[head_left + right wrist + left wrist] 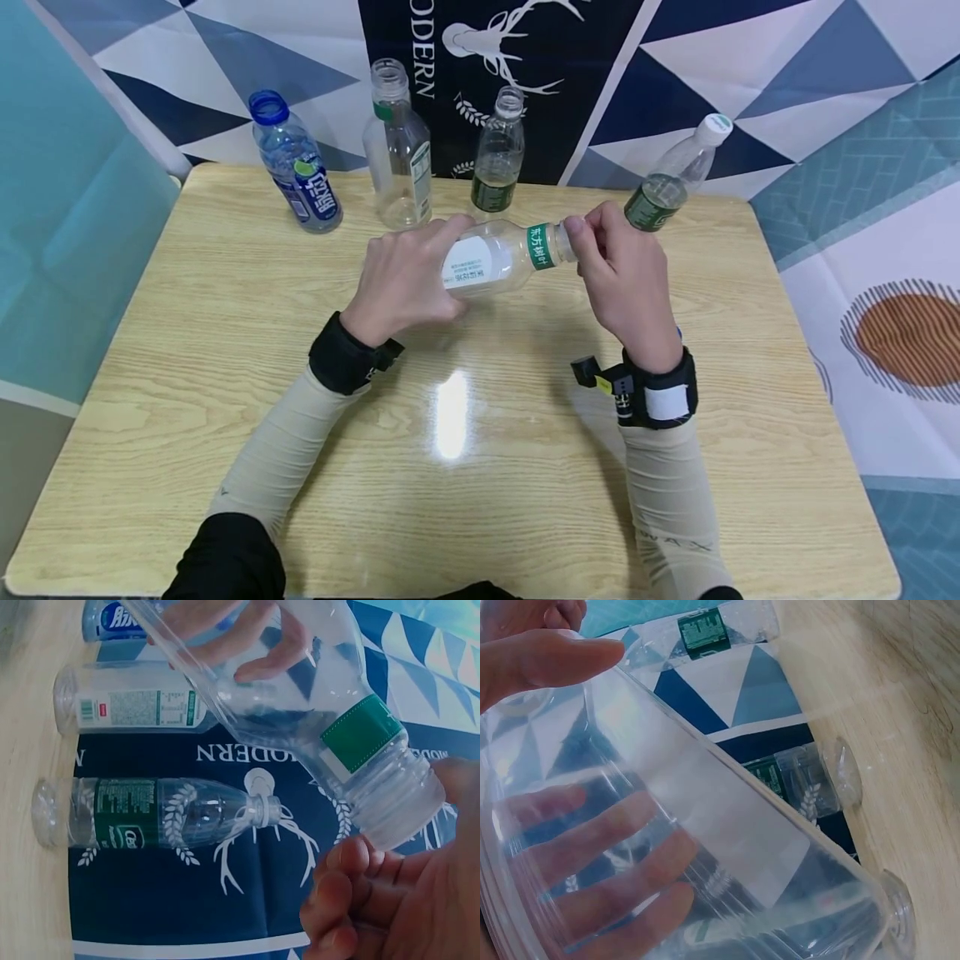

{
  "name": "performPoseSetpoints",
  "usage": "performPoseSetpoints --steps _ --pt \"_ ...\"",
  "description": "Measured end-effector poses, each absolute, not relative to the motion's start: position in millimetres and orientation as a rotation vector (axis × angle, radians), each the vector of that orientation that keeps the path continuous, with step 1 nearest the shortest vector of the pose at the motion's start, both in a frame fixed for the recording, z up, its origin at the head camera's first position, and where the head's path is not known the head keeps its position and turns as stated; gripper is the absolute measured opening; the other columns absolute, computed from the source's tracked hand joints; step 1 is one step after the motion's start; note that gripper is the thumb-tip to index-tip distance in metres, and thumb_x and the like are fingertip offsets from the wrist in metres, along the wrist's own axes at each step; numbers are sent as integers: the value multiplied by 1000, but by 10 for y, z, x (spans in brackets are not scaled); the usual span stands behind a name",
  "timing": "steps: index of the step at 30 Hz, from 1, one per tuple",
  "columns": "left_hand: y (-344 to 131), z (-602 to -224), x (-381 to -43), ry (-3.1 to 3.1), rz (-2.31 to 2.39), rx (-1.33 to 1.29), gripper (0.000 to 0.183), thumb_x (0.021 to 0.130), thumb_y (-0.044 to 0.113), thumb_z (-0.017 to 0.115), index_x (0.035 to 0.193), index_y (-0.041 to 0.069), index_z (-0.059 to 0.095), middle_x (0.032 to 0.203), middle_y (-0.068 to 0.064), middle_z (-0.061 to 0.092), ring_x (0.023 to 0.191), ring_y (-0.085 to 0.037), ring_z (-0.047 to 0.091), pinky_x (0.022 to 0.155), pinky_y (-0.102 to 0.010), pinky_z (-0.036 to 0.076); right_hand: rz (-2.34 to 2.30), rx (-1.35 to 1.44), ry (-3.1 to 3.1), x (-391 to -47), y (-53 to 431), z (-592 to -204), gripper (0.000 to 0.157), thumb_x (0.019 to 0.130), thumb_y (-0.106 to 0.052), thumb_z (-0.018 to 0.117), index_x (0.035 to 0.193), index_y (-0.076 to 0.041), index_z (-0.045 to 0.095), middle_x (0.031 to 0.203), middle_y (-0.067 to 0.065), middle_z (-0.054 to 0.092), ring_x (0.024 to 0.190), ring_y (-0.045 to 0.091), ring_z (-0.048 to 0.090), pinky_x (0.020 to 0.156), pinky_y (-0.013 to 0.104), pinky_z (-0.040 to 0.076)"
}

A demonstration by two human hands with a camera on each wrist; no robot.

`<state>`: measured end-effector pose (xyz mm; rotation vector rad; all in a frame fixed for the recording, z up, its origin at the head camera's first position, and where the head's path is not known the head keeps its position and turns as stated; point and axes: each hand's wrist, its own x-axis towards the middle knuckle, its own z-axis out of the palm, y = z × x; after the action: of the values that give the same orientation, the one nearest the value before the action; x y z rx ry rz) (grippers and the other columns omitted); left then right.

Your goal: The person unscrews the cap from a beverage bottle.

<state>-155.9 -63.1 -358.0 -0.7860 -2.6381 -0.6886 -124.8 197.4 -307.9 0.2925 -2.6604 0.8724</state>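
Note:
A clear plastic bottle [510, 257] with a white label and a green neck band lies sideways in the air above the table, its neck toward the right. My left hand [412, 271] grips its body; in the left wrist view the curled fingers [622, 877] show through the clear plastic. At the neck end, my right hand [622, 267] pinches the whitish translucent cap [405, 806] between thumb and fingertips. The bottle looks empty.
Along the back of the wooden table [525, 500] stand a blue-labelled bottle [296, 167], a large capless clear bottle [397, 158], a small green-labelled capless bottle [497, 154] and a white-capped bottle [678, 175]. A patterned cloth [315, 42] hangs behind them.

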Motion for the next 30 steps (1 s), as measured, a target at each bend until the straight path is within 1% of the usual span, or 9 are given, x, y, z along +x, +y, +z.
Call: performPoseSetpoints --steps 5,10,14,17,21,23,25,27,30 --pt "-648 -3559 -1566 -2648 -714 -773 78 56 36 86 129 22 60 101 -3 74 73 -24 64 53 -42 49 954 364 -2622 -1229 1988 -3059 51 106 -52 44 109 -3 58 72 8 59 62 18 48 55 29 32" --pt "-644 -3569 -1574 -2642 -711 -781 77 56 34 85 128 23 60 98 -2 72 71 -22 62 51 -41 47 1002 403 -2566 -1220 2015 -3048 44 102 -41 50 113 1 61 75 10 57 64 19 44 59 27 32" --pt "-646 -3576 -1576 -2643 -704 -782 76 56 35 85 127 23 60 97 -2 72 71 -22 62 51 -40 47 1023 441 -2532 -1229 2027 -3038 42 98 -36 54 115 2 64 82 13 65 68 17 48 63 24 36" --pt "-655 -3579 -1579 -2660 -713 -771 77 56 35 85 127 23 60 99 -1 73 72 -22 62 52 -40 47 1030 480 -2485 -1241 2023 -3032 42 95 -35 56 117 0 68 92 15 73 70 16 53 64 20 39" --pt "-662 -3580 -1583 -2674 -724 -760 78 56 35 86 128 23 60 102 -2 73 74 -22 63 53 -41 48 1033 497 -2417 -1250 2005 -3031 43 90 -33 57 116 -4 72 99 15 76 71 15 57 63 19 41" --pt "-659 -3580 -1583 -2670 -721 -764 77 56 35 86 128 23 60 102 -2 73 74 -22 63 54 -41 48 1030 470 -2399 -1253 1985 -3034 40 92 -33 57 114 -4 73 98 15 77 69 13 56 63 19 41" --pt "-651 -3582 -1584 -2660 -714 -773 76 56 34 85 128 23 60 101 -2 73 74 -21 62 54 -41 48 1024 429 -2388 -1259 1961 -3043 38 96 -34 57 110 -3 73 94 14 76 65 11 55 62 18 41" --pt "-643 -3583 -1580 -2648 -703 -785 76 57 34 85 128 23 60 101 -2 73 75 -21 63 53 -41 49 1030 378 -2372 -1266 1934 -3055 34 99 -32 59 106 -1 72 88 14 75 63 9 53 61 17 41" --pt "-633 -3584 -1573 -2632 -683 -798 76 57 33 84 128 23 60 100 -2 73 74 -21 62 52 -41 49 1058 320 -2349 -1274 1906 -3075 31 99 -29 64 103 2 70 82 14 72 60 4 51 59 15 40"
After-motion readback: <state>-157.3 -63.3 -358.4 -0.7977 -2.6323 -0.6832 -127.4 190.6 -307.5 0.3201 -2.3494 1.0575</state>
